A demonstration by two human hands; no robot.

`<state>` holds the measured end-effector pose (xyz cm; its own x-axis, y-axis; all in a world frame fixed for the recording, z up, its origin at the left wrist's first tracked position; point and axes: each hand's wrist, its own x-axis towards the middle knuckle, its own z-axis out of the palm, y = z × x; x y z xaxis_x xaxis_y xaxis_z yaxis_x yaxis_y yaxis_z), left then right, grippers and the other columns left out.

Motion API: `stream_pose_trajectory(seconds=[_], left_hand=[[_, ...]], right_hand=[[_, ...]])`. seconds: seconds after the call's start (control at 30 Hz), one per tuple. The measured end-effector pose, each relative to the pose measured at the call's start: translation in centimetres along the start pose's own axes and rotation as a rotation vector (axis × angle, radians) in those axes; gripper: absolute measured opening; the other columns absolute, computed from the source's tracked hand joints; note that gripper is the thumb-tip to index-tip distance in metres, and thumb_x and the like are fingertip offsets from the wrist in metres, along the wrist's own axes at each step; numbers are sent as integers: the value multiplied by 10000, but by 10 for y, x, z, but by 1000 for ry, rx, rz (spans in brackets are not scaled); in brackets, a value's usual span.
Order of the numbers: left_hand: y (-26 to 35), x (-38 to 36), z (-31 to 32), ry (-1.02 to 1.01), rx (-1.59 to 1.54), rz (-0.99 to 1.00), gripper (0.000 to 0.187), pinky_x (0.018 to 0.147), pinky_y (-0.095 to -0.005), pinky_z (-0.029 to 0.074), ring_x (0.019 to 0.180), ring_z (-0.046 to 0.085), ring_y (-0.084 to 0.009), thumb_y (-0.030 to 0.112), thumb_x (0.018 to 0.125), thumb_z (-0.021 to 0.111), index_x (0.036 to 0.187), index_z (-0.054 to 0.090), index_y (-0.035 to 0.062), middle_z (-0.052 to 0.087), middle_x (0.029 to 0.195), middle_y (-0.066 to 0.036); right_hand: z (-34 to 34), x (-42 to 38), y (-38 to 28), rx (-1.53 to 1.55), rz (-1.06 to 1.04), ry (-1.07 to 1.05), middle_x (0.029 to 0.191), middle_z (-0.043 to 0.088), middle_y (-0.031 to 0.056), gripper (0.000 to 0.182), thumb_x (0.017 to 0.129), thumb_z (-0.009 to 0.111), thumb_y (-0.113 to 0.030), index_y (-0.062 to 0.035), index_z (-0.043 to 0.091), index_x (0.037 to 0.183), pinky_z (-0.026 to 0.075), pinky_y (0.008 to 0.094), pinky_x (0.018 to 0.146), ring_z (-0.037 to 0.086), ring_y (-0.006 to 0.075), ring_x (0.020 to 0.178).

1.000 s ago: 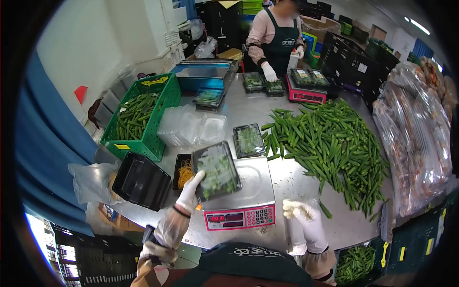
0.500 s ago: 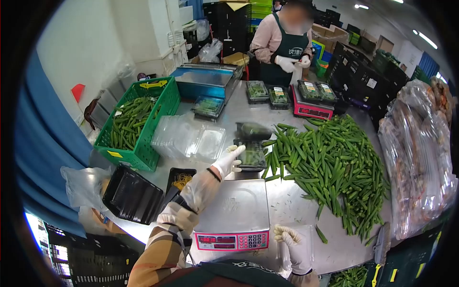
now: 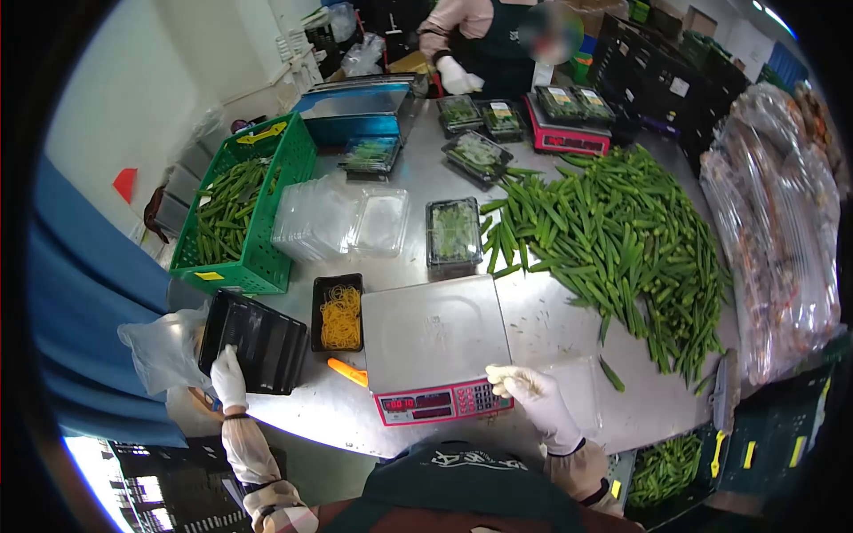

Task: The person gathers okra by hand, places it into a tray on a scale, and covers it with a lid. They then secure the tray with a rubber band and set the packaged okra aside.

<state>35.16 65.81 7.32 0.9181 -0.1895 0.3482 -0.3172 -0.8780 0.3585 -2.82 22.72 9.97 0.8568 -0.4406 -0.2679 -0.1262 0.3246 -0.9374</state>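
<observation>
My gloved left hand (image 3: 229, 380) grips the near rim of the black plastic tray (image 3: 258, 342), which lies tilted at the table's left edge and seems to be a nested stack. My gloved right hand (image 3: 536, 397) hovers by the front right corner of the scale (image 3: 435, 333), fingers curled together; whatever they may hold is hidden. Under and beside that hand lies a clear plastic lid (image 3: 582, 391). The scale's plate is bare. Behind it stands a lidded box of okra (image 3: 453, 235), with another okra box (image 3: 478, 158) beyond. Loose okra (image 3: 613, 240) is heaped on the right.
A black tray of rubber bands (image 3: 340, 315) and an orange-handled tool (image 3: 347, 371) sit left of the scale. Clear lids (image 3: 315, 218) and a green okra crate (image 3: 280, 204) stand farther left. A knife (image 3: 724, 400) lies at the right edge. A co-worker (image 3: 480, 40) stands opposite.
My left hand has moved from the okra box behind the scale to the black tray. My right hand is now nearer the scale's corner. The far okra box has come to rest, and my view has shifted.
</observation>
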Motion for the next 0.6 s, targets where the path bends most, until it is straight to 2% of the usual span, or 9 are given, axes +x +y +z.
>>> stream_pose_trajectory(seconds=[0.1,0.2,0.23,0.33,0.4,0.47,0.5,0.53,0.6], left_hand=[[1,-10,-6,-47,-209,32,289,680,-325,493,667,616,-207,204,968,579,936,707,-53,692,764,-106],[2,-7,0,19,-342,-10,282,680,-280,473,703,588,-126,209,938,634,969,696,-64,704,803,-93],[-3,-2,0,8,-307,-15,248,722,-280,485,737,603,-131,172,927,644,983,702,-63,715,835,-74],[-29,13,8,79,-411,-172,249,795,-290,506,836,630,-153,145,926,630,1058,699,-54,722,952,-110],[-49,21,14,396,-611,-186,300,824,-298,506,885,637,-163,189,930,639,1102,683,-52,716,1012,-131],[23,7,-21,588,-549,-403,337,837,-300,511,902,646,-178,230,942,635,1119,673,-54,710,1055,-146],[66,-4,-37,615,-401,-343,333,826,-300,523,891,651,-182,226,951,629,1113,673,-63,708,1058,-153],[82,-7,-33,664,-373,-191,301,809,-301,534,885,657,-185,177,945,635,1120,669,-65,703,1075,-161],[126,-24,-18,592,-308,196,159,831,-300,523,851,640,-171,74,912,656,995,700,-55,710,963,-127]], right_hand=[[5,-8,4,-10,-14,-56,1210,640,92,291,983,532,-64,20,583,1258,484,271,941,615,138,1063],[7,-23,7,-37,-55,-65,1208,640,86,292,985,534,-75,18,582,1258,465,272,970,604,139,1090],[5,-27,10,-13,-55,-56,1204,641,89,293,988,534,-82,18,581,1259,456,271,980,603,145,1096],[0,-41,18,53,-36,-25,1198,643,94,291,989,537,-90,21,583,1254,460,273,978,603,143,1095],[-6,-49,26,83,-22,-15,1189,647,92,296,990,540,-98,22,578,1258,468,270,965,604,132,1084],[-10,-56,29,120,10,-4,1187,649,87,299,992,539,-102,21,575,1262,472,268,957,604,127,1077],[-12,-57,33,133,26,3,1195,648,80,306,989,547,-107,18,571,1267,473,261,948,601,118,1072],[-14,-58,33,114,28,14,1188,650,76,305,989,543,-105,15,574,1268,482,262,928,606,113,1040],[-16,-60,35,70,44,29,1175,654,70,303,990,536,-99,8,580,1270,498,262,888,616,105,977]])
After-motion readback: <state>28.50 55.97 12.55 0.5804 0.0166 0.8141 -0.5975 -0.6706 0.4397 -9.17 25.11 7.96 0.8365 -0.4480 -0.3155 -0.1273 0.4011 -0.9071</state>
